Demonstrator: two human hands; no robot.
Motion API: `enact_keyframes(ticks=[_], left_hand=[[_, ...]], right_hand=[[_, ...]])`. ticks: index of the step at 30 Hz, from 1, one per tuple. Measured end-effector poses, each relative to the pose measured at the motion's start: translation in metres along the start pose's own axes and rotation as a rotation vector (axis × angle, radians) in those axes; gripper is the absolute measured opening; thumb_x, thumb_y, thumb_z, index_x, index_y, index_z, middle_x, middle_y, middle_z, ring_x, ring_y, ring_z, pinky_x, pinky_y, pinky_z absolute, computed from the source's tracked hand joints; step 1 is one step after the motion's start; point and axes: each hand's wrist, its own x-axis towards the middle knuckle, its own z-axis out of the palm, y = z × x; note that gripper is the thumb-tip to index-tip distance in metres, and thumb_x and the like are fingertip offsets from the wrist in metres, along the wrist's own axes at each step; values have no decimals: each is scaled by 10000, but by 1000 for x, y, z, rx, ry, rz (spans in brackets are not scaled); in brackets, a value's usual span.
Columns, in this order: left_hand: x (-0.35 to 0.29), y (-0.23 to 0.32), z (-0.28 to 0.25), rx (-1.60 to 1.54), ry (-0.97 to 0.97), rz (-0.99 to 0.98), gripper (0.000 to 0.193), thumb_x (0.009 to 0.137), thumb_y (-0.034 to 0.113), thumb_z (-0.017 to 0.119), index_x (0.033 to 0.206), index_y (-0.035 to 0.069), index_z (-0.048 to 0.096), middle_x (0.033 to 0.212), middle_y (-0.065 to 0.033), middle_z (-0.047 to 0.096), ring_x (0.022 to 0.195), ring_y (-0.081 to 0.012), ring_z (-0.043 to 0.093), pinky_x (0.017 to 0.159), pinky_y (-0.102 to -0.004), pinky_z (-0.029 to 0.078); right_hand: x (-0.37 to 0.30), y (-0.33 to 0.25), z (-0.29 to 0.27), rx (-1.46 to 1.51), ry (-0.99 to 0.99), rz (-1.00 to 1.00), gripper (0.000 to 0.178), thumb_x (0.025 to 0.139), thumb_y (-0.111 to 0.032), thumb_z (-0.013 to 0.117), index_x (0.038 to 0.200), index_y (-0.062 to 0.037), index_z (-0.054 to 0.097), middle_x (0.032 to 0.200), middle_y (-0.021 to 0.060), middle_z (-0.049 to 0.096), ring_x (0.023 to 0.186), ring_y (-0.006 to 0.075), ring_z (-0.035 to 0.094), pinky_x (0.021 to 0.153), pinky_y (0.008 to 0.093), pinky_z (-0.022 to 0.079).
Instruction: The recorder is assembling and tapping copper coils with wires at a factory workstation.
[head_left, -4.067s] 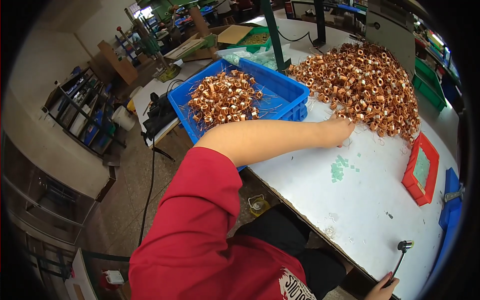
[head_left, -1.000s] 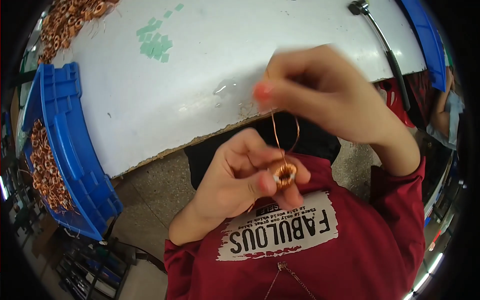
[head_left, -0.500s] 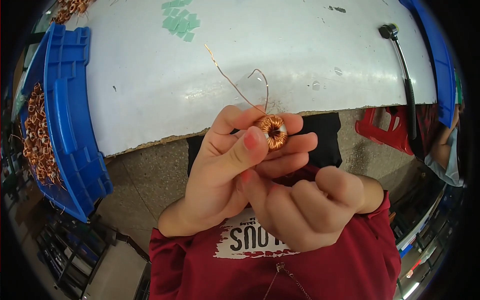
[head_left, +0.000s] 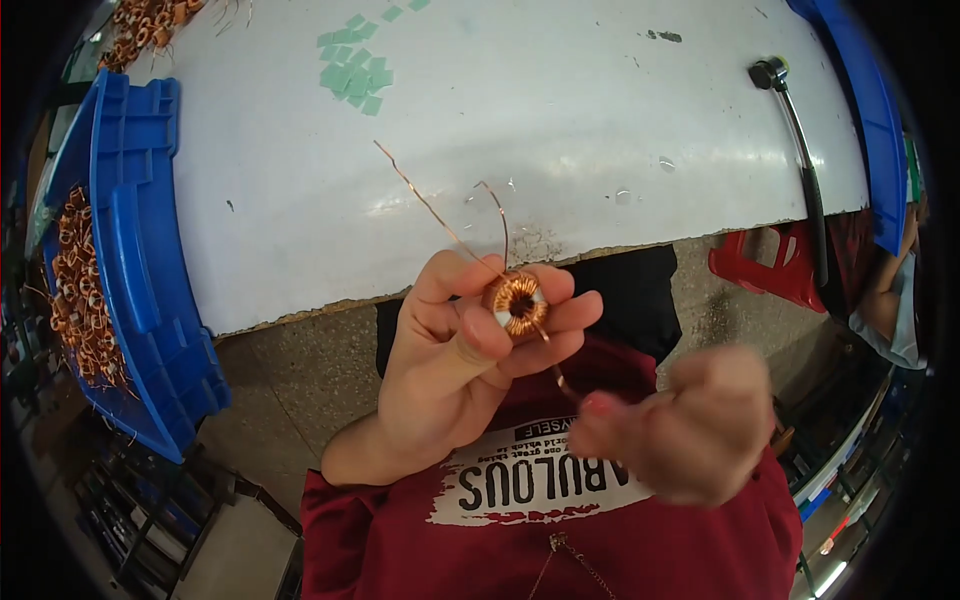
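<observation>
My left hand point(head_left: 430, 350) is closed around a small toroidal coil point(head_left: 521, 303), a ring wound with copper wire, with pale patches between the windings. Two loose copper wire ends point(head_left: 430, 207) stick up from it over the table edge. From the ring's lower side a third stretch of copper wire point(head_left: 557, 373) runs down to my right hand point(head_left: 680, 430). That hand is closed and blurred by motion, with the wire's end pinched at its thumb. Its other fingers are curled in.
A white table point(head_left: 300, 230) has a worn front edge. Blue bin point(head_left: 140, 240) at left holds many copper coils point(head_left: 85, 290); more coils point(head_left: 150, 30) lie far left. Green squares point(head_left: 355, 75), a ratchet-like tool point(head_left: 797, 130), a red stool point(head_left: 765, 265) and another blue bin point(head_left: 880, 130) are around.
My right hand has moved away to the right, drawing a wire out below the coil. My left hand with the coil has shifted slightly down and left.
</observation>
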Motion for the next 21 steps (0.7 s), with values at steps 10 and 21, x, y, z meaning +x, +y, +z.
enact_keyframes(ticks=[10, 21], left_hand=[[5, 2, -1, 5, 73, -37, 325, 947, 86, 526, 1243, 117, 397, 1260, -263, 497, 1157, -389, 546, 903, -371, 544], [6, 7, 21, 501, 12, 25, 335, 884, -60, 569, 1082, 54, 325, 1096, -262, 593, 974, -286, 645, 807, -288, 549]], right_hand=[[-31, 11, 25, -300, -1, -480, 102, 742, -60, 663, 726, -109, 575, 807, -49, 499, 685, 85, 359, 509, 211, 278], [38, 39, -1, 1265, -431, 1268, 433, 967, -333, 451, 893, 37, 663, 567, 8, 484, 473, 76, 354, 450, 167, 261]])
